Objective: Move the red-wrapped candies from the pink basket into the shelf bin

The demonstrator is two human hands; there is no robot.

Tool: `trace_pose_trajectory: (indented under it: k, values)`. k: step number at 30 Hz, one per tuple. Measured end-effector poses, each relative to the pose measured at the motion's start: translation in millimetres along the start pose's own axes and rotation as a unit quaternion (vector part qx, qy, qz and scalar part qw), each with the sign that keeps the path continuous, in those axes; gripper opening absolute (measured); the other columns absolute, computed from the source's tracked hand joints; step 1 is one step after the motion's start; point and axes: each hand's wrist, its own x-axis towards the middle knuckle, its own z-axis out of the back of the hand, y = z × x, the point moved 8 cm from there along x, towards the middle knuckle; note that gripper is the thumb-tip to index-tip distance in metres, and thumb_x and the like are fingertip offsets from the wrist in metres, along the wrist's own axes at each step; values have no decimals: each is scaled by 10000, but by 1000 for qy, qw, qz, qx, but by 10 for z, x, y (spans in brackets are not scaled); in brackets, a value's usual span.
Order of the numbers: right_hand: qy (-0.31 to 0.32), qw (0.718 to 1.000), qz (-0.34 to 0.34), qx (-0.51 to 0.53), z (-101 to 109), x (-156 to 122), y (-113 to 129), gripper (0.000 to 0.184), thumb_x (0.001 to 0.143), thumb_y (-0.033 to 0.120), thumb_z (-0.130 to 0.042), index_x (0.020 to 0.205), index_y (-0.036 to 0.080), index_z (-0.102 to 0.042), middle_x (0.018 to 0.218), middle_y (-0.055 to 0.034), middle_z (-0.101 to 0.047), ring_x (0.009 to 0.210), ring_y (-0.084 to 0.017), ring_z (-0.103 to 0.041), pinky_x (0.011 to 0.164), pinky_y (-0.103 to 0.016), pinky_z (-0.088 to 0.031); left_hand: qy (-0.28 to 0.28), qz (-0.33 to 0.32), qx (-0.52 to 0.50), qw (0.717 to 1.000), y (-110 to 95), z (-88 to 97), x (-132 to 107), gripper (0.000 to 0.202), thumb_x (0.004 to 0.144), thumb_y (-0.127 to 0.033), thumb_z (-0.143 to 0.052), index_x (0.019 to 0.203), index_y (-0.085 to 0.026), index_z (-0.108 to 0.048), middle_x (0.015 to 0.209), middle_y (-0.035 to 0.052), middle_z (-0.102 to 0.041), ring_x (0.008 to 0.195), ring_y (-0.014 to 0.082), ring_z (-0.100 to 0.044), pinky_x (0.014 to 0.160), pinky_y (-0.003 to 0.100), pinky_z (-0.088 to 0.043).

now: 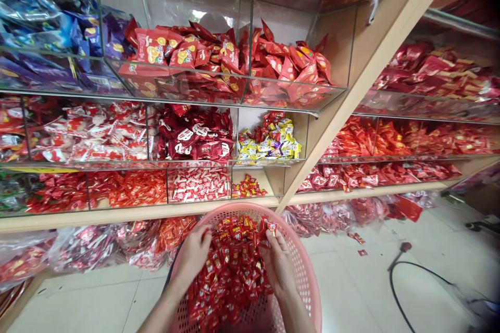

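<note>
A pink perforated plastic basket [312,281] stands in front of me, holding a heap of small red-wrapped candies [230,270]. Over the heap's right side, my right hand [278,260] pinches a red-wrapped candy [272,227] between thumb and fingers. My left hand [195,251] is at the basket's left side with its fingers curled. A bit of red shows at those fingertips, but I cannot make out what it is. Just beyond the basket, a low shelf compartment [269,187] contains a small pile of similar red and yellow wrapped candies.
Glass-divided shelves carry red candy packets [187,52], blue packets [39,26], dark red packets [195,135] and yellow-white candies [269,143]. A slanting wooden upright [332,99] divides the shelving. Clear bags [86,247] lie underneath. A black cable [398,291] crosses the tiled floor at right.
</note>
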Motion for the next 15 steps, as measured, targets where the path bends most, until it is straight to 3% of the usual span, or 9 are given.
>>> trace_pose_trajectory:
  k: [2,5,9,15]
  values:
    - [-5,1000,-3,7,10,13,-29,241,643,290,-754,833,249,-612,839,59,-641,731,-92,-584,637,-201,-474,-4,8,10,1000,100,266,34,346,738,-424,-519,951,-191,-662,873,68,-670,630,208,-611,615,339,-488]
    - [-4,1000,-14,16,-2,27,-110,265,636,273,-759,854,246,-611,829,52,-626,721,-93,-574,631,-204,-472,-16,-38,64,997,191,512,-8,374,740,-455,-502,920,-188,-691,904,77,-685,771,235,-638,739,383,-506]
    - [-9,999,-37,17,-33,12,-226,316,621,262,-770,892,243,-608,850,37,-623,709,-96,-567,612,-206,-467,12,-77,114,990,322,443,-109,325,762,-430,-505,912,-233,-716,954,56,-714,957,241,-618,918,402,-442]
    - [27,999,-44,7,-157,-63,-253,265,655,272,-751,881,228,-620,864,23,-632,728,-97,-567,605,-194,-453,-11,-71,182,981,387,314,-138,315,770,-446,-500,887,-268,-732,867,47,-695,885,251,-620,827,420,-471]
